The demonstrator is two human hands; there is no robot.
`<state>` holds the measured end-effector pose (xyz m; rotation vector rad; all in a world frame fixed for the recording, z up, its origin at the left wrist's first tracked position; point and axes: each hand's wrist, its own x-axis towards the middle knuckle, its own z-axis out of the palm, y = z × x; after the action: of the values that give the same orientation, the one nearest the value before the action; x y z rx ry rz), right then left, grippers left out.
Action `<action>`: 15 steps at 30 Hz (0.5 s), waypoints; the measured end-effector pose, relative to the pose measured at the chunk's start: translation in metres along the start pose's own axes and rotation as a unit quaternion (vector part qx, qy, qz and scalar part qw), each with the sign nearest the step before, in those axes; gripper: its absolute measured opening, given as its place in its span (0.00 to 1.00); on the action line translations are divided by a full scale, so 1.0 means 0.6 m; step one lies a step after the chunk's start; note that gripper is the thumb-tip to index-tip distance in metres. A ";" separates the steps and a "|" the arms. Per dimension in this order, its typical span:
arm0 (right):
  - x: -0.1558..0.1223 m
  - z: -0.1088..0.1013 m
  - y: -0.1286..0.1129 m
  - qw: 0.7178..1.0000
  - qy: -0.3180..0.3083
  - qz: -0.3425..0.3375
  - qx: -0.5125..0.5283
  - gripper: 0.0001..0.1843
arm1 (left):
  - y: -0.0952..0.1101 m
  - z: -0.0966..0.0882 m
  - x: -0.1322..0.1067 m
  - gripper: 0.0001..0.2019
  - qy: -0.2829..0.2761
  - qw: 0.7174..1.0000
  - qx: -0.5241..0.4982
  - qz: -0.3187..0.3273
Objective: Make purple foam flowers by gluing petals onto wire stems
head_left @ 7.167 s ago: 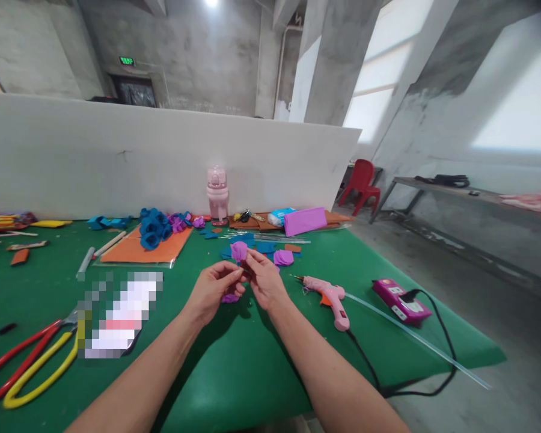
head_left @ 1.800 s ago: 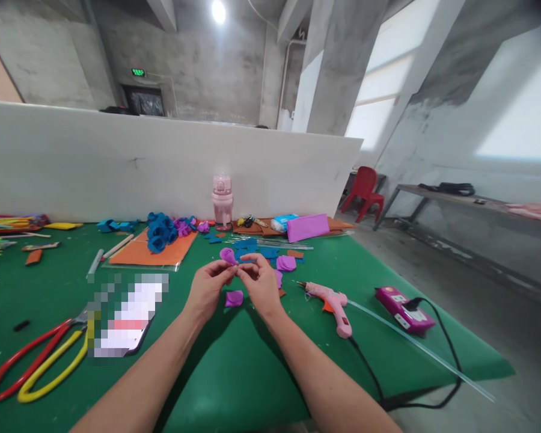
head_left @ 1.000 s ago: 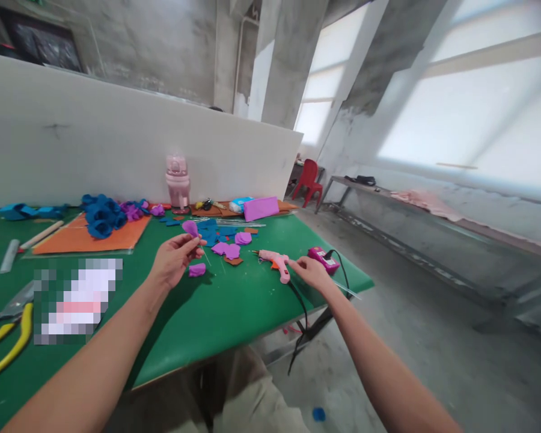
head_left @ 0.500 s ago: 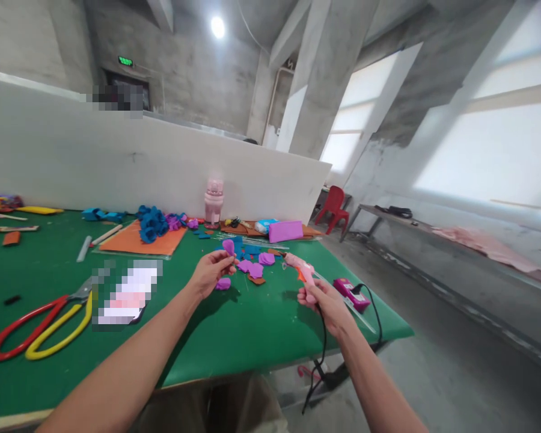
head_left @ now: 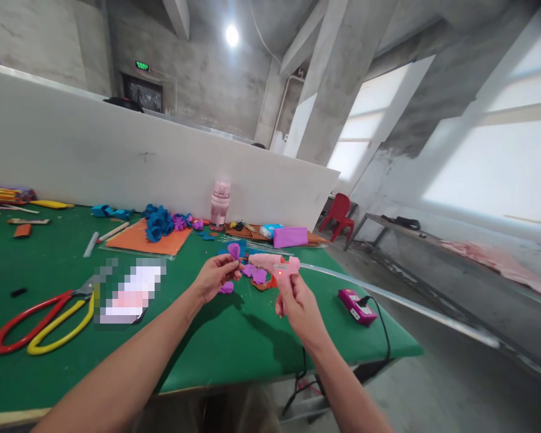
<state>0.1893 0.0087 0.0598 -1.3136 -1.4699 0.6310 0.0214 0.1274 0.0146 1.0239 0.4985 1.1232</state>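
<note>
Glue gun brought to a rolled purple crepe-like piece above the green-topped table (head_left: pixel 234 349).
The rolled purple crepe-like piece (head_left: pixel 234 250) is pinched upright between the closed thumb and fingers of the left hand (head_left: pixel 216 278); the pale pink plastic glue gun (head_left: pixel 268 262) is gripped at its handle by the curled right hand (head_left: pixel 301 305). The nozzle is seen beside the piece's base; contact cannot be confirmed. Glue application is judged to be in hand. A steady pinch and controlled trigger pressure are called for next. Loose purple pieces (head_left: pixel 255 273) are noted below.
</note>
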 end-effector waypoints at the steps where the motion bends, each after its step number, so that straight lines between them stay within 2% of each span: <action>1: 0.000 0.002 -0.001 1.000 0.000 -0.016 -0.025 0.17 | 0.000 0.001 0.000 0.10 -0.001 1.000 -0.001 -0.003; 7: 0.005 0.014 0.000 0.990 0.020 -0.074 -0.118 0.18 | 0.001 0.002 0.000 0.11 -0.002 1.000 0.002 -0.004; 15: 0.010 0.024 0.001 0.962 0.055 -0.142 -0.226 0.22 | -0.002 -0.001 0.001 0.10 -0.005 1.000 0.016 0.002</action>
<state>0.1772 0.0177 0.0563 -1.4118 -1.7303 0.0298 0.0220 0.1282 0.0134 1.0587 0.5078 1.1165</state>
